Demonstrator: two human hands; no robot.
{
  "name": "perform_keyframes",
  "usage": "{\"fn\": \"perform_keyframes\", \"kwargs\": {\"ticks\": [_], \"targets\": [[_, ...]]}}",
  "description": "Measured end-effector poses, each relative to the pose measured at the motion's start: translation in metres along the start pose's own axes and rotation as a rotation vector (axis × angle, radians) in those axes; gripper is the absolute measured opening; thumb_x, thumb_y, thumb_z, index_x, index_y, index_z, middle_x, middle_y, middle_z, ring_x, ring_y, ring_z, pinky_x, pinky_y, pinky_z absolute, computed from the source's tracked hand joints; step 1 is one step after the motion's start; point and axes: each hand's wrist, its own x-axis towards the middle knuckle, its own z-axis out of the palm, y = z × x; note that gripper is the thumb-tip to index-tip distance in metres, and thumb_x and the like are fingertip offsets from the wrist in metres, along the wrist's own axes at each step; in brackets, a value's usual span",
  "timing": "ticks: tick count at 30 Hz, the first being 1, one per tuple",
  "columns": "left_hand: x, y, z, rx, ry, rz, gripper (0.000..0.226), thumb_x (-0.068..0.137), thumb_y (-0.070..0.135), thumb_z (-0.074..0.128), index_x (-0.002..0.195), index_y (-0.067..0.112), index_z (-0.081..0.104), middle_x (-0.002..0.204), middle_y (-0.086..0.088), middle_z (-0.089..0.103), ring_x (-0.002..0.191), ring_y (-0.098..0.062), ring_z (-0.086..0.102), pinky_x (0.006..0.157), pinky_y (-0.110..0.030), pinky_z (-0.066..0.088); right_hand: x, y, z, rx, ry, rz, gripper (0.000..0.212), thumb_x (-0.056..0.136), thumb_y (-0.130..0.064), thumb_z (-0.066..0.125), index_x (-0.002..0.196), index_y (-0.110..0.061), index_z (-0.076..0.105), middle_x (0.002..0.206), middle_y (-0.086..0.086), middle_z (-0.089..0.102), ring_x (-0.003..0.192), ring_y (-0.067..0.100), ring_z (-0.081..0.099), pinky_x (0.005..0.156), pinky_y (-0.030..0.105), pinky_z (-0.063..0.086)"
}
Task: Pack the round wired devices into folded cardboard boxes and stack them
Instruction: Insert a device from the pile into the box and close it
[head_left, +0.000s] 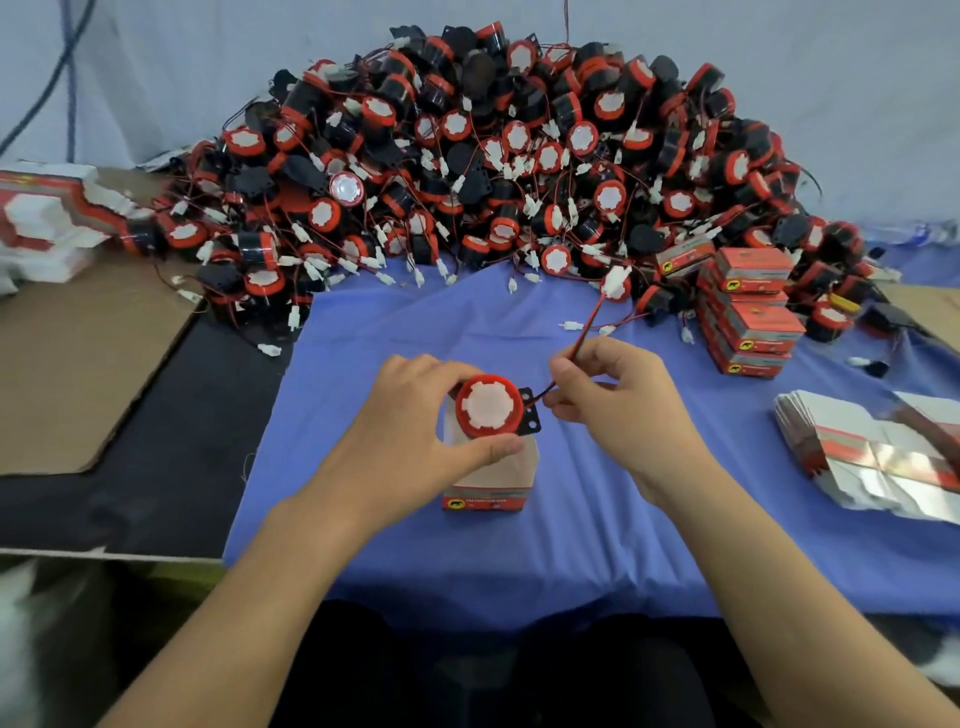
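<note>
My left hand (410, 421) grips a round red device (488, 405) with a white face and a black bracket, holding it over the open top of a small cardboard box (488, 483) that stands on the blue cloth (415, 545). My right hand (618, 410) pinches the device's red and black wire (584, 338), which runs up and right to a white plug (615, 283). Several packed red boxes (748, 312) are stacked at the right.
A big heap of red and black wired devices (493, 166) fills the back of the table. Flat unfolded box blanks (872, 452) lie at the right, more blanks (47, 218) at the far left. A brown cardboard sheet (67, 374) lies to the left.
</note>
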Motion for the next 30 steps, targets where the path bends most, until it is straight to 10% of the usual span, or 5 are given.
{"fn": "perform_keyframes", "kwargs": {"ticks": [6,20,30], "targets": [[0.0,0.001,0.001,0.204,0.056,0.088,0.045,0.077,0.054,0.077,0.107,0.028,0.055,0.097,0.014,0.061,0.096,-0.017,0.048,0.079,-0.034,0.045,0.005,0.003,0.01,-0.346,-0.045,-0.126,0.018,0.095,-0.02,0.069,0.086,-0.03,0.058,0.077,-0.006,0.072,0.072,0.006,0.07,0.063,0.027,0.056],[-0.029,-0.012,0.06,0.535,0.11,0.197,0.024,0.085,0.042,0.07,0.093,0.019,0.066,0.091,0.003,0.062,0.086,-0.024,0.056,0.068,-0.039,0.046,0.002,0.005,0.029,-0.789,-0.273,-0.329,0.008,0.091,-0.011,0.059,0.094,-0.011,0.067,0.086,0.006,0.063,0.083,0.028,0.057,0.076,0.041,0.047],[-0.037,-0.012,0.08,0.767,0.169,0.164,0.015,0.08,0.021,0.078,0.094,0.019,0.073,0.095,-0.001,0.066,0.078,-0.026,0.059,0.061,-0.036,0.04,0.003,-0.002,0.048,-1.054,-0.265,-0.372,0.017,0.095,-0.012,0.054,0.087,-0.02,0.042,0.073,-0.003,0.033,0.069,0.027,0.036,0.051,0.034,0.021]]}}
